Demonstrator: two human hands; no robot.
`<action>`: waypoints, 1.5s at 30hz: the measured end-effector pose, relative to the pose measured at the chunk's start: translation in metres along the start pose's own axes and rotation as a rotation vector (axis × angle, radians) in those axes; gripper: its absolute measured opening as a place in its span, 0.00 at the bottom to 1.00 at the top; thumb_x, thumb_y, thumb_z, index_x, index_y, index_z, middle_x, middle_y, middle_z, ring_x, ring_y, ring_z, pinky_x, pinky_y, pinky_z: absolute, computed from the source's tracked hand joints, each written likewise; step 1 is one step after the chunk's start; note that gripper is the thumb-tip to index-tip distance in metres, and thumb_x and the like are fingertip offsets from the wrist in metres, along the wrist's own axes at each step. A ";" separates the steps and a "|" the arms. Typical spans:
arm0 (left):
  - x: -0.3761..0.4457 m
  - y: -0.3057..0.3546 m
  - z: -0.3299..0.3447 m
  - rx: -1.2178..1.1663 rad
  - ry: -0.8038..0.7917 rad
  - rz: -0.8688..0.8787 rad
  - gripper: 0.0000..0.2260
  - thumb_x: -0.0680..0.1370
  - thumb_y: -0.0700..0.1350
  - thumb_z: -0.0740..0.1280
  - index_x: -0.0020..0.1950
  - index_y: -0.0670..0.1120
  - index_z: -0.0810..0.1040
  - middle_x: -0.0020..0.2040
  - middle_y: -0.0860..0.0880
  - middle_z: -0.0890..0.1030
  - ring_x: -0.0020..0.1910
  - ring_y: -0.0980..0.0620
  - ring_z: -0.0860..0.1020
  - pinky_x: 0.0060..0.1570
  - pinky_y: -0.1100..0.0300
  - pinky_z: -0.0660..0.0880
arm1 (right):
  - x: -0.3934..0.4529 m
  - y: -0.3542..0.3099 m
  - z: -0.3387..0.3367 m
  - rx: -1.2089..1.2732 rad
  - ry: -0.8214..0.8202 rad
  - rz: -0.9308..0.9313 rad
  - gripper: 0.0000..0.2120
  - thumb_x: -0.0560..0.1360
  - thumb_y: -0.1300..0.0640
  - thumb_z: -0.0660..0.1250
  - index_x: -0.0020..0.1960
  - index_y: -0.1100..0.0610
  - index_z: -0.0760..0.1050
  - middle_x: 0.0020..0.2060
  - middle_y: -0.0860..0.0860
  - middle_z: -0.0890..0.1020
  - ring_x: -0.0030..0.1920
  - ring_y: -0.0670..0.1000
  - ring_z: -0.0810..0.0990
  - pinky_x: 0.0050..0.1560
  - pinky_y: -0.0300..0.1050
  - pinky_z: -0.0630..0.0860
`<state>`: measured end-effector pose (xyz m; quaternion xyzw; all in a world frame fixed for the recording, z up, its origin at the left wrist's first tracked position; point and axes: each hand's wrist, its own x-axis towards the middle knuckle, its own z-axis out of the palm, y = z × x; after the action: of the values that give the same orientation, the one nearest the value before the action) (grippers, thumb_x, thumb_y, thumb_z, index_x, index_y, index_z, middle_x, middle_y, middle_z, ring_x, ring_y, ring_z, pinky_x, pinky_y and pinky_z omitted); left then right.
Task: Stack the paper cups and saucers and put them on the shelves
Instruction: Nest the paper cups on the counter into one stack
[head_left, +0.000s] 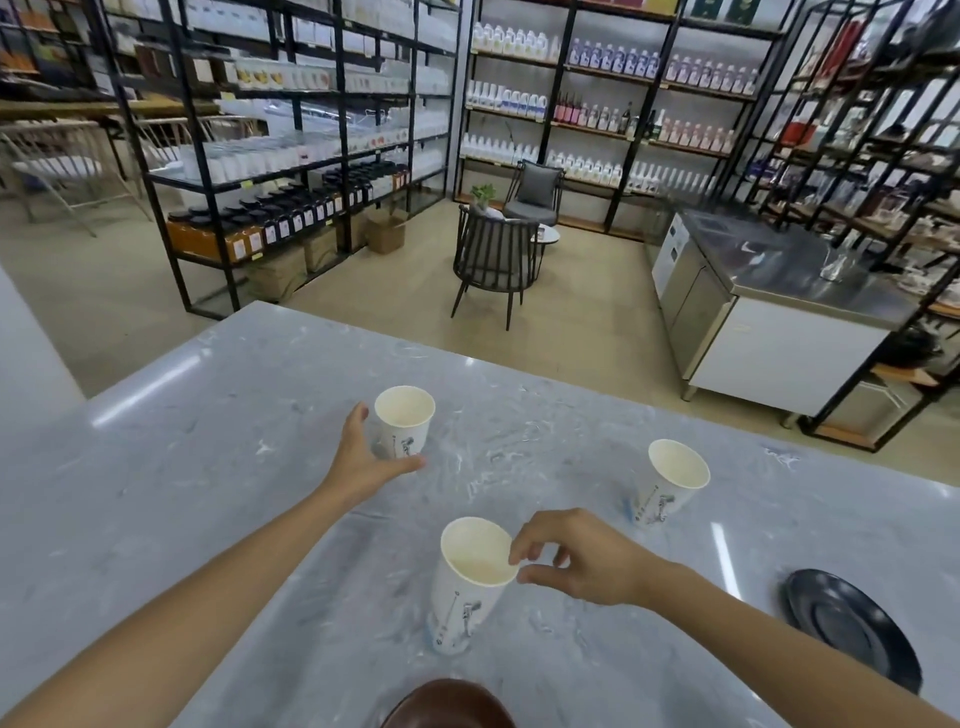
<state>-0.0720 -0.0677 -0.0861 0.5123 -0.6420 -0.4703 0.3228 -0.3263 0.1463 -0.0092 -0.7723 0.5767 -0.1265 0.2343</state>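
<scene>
Three white paper cups stand upright on the grey marble counter (208, 467). My left hand (363, 460) wraps around the base of the far cup (403, 422), thumb on one side and fingers on the other. My right hand (576, 558) pinches the rim of the near cup (467, 577) between thumb and fingers. The third cup (670, 480) stands alone to the right. A black saucer (852, 623) lies flat at the counter's right side. A brown saucer (447, 704) shows partly at the bottom edge.
Black metal shelving (291, 156) full of bottles and jars stands beyond the counter on the left, back and right. A dark chair (493, 260) sits on the floor ahead. A steel worktop cabinet (769, 312) stands at the right.
</scene>
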 end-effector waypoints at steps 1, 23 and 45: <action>0.005 -0.002 0.003 -0.020 0.015 -0.004 0.58 0.66 0.49 0.86 0.84 0.47 0.49 0.84 0.50 0.57 0.82 0.48 0.58 0.79 0.49 0.61 | 0.001 0.002 0.002 0.017 0.019 0.003 0.08 0.77 0.48 0.72 0.55 0.46 0.82 0.51 0.46 0.84 0.49 0.43 0.81 0.46 0.37 0.81; -0.017 -0.011 -0.023 0.087 0.059 0.198 0.38 0.66 0.47 0.86 0.69 0.51 0.68 0.64 0.52 0.77 0.63 0.49 0.76 0.60 0.53 0.75 | 0.011 -0.004 -0.035 0.215 0.354 0.097 0.03 0.76 0.54 0.75 0.49 0.49 0.84 0.42 0.41 0.86 0.47 0.40 0.84 0.42 0.27 0.72; -0.138 0.099 -0.002 0.065 -0.428 0.399 0.32 0.61 0.60 0.85 0.63 0.66 0.78 0.61 0.57 0.85 0.58 0.53 0.84 0.57 0.57 0.83 | -0.059 -0.081 -0.129 0.069 0.584 -0.080 0.02 0.77 0.52 0.74 0.49 0.50 0.83 0.43 0.43 0.86 0.47 0.44 0.83 0.39 0.27 0.71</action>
<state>-0.0684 0.0675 0.0166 0.2752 -0.7981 -0.4742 0.2498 -0.3368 0.1929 0.1477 -0.7171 0.5840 -0.3721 0.0792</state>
